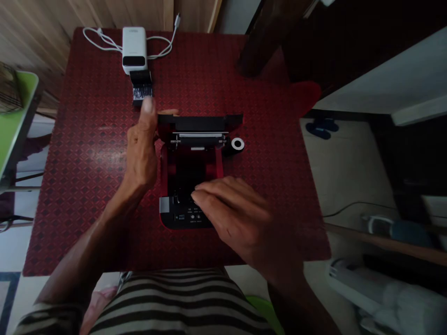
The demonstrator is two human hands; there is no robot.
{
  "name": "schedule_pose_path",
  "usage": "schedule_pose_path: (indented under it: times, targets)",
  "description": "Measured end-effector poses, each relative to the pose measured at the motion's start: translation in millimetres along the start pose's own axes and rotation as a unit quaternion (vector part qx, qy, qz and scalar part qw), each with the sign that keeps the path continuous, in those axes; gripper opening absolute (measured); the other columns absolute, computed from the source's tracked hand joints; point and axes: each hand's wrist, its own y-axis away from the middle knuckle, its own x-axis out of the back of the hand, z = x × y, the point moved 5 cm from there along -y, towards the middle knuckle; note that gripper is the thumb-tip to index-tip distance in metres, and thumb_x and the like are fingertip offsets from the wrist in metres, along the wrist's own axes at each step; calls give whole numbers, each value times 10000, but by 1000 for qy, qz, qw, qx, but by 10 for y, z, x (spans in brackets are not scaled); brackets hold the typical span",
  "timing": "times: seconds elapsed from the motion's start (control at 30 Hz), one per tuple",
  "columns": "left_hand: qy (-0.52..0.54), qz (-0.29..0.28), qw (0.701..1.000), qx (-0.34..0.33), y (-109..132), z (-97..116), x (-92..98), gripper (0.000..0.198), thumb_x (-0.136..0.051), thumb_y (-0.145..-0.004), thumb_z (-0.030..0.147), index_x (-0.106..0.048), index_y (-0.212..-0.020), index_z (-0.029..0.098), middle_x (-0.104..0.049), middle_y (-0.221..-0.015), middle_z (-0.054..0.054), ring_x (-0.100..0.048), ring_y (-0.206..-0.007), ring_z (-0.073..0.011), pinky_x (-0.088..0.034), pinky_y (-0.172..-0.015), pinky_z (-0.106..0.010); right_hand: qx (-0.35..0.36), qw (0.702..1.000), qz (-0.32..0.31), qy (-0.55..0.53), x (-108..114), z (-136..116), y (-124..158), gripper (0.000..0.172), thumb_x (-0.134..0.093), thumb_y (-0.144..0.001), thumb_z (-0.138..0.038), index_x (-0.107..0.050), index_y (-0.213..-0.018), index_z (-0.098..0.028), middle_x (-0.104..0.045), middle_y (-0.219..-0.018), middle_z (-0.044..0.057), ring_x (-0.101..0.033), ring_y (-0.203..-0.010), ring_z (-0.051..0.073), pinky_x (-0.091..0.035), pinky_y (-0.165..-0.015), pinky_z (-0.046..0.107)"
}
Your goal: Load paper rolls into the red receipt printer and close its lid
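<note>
A red and black device (pixel 190 167) with its lid (pixel 199 122) swung up stands in the middle of a red patterned table (pixel 84 153). My left hand (pixel 142 149) grips the lid's left end, thumb up and fingers behind it. My right hand (pixel 230 211) lies flat over the device's front part, fingers stretched toward its buttons (pixel 190 217), holding nothing. A small white roll (pixel 238 144) lies on the table just right of the lid's hinge.
At the table's far side sit a white power bank (pixel 134 49) with a white cable (pixel 101 42) and a small black block (pixel 141 88). A green chair (pixel 16 116) stands left. Right of the table are the floor, a dark cable and a white appliance (pixel 380 288).
</note>
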Motion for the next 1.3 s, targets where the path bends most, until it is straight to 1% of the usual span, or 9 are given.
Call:
schedule_pose_path:
  times: [0.13, 0.2, 0.27, 0.4, 0.5, 0.63, 1.07, 1.2, 1.3]
  targets:
    - [21, -7, 999, -36, 1, 110, 48, 402, -596, -1148, 483, -844, -993, 207, -855, -1086, -45, -742, -1368, -316, -532, -1243, -529, 15, 996, 10, 84, 23, -146, 40, 251, -591, -1165, -67, -831, -1146, -136, -876, -1125, 103, -780, -1025, 229, -606, -855, 403]
    - [20, -45, 997, -60, 105, 117, 107, 277, -696, -1087, 458, -871, -1166, 258, -842, -1330, -20, -623, -1563, -331, -405, -1384, -568, 20, 994, 25, 106, 29, -205, 73, 245, -598, -1160, -78, -839, -1137, -116, -872, -1086, 105, -758, -986, 231, -603, -828, 406]
    - [26, -75, 996, -43, 288, 46, 186, 533, -854, -987, 501, -774, -1489, 340, -713, -1633, -6, -521, -1671, -370, -355, -1426, -602, 20, 992, 34, 120, 28, -248, 118, 260, -584, -1162, -88, -844, -1147, -106, -874, -1094, 113, -740, -980, 234, -607, -818, 409]
    - [53, -83, 994, 54, 733, -142, 305, 893, -970, -897, 558, -581, -1691, 430, -589, -1774, -41, -471, -1713, -419, -454, -1383, -609, 20, 991, 36, 125, 8, -292, 207, 284, -558, -1173, -100, -840, -1207, -101, -888, -1147, 127, -747, -1052, 241, -623, -854, 405]
    - [60, -97, 987, 110, 938, -175, 297, 832, -946, -944, 504, -591, -1691, 411, -558, -1807, -48, -467, -1720, -416, -454, -1394, -602, 18, 991, 58, 122, -2, -285, 243, 217, -619, -1157, -98, -830, -1205, -100, -901, -1245, 143, -781, -1183, 255, -627, -957, 405]
    - [64, -107, 986, 113, 970, -109, 272, 722, -898, -1006, 464, -630, -1672, 390, -558, -1817, -26, -420, -1756, -389, -388, -1448, -570, -16, 992, 64, 108, -57, -217, 262, 104, -729, -1133, -153, -827, -1137, -187, -883, -1394, 111, -795, -1369, 260, -601, -1131, 420]
    - [71, -97, 984, 135, 1020, -128, 296, 743, -900, -1007, 426, -619, -1694, 392, -558, -1821, -26, -496, -1708, -400, -517, -1371, -568, -49, 996, 68, 27, -99, -141, 275, 161, -690, -1144, -147, -758, -1289, -136, -899, -1327, 122, -831, -1329, 241, -611, -1184, 400]
    - [102, -94, 979, 151, 1155, -118, 362, 650, -820, -1060, 429, -644, -1684, 393, -592, -1792, -20, -542, -1671, -392, -507, -1373, -593, -82, 984, 154, -36, -65, -62, 423, 381, -736, -1091, -120, -705, -1470, -142, -856, -1401, 163, -798, -1370, 265, -649, -1174, 439]
    - [99, -100, 979, 147, 1253, -106, 407, 679, -851, -1024, 366, -661, -1673, 426, -629, -1758, -7, -585, -1635, -391, -565, -1322, -572, -165, 954, 236, -83, -128, 74, 664, 431, -740, -1080, -177, -719, -1509, -217, -845, -1392, 138, -814, -1306, 289, -703, -1074, 465]
